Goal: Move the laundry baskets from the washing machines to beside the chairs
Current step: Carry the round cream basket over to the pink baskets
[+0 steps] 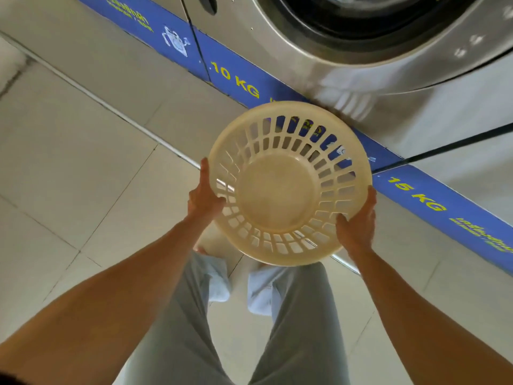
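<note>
A round cream plastic laundry basket [280, 187] with slotted walls is held in the air in front of me, empty, its opening facing the camera. My left hand [204, 194] grips its rim on the left side, thumb inside. On the right side my right hand [356, 222] holds the rim, thumb over the edge. The basket hangs just in front of the steel washing machine [361, 59], below its round door.
A blue band [238, 76] marked 10 KG and 15 KG runs along the foot of the row of machines from upper left to right. Pale floor tiles [83, 162] spread to the left. My legs in grey trousers [291, 315] stand below the basket.
</note>
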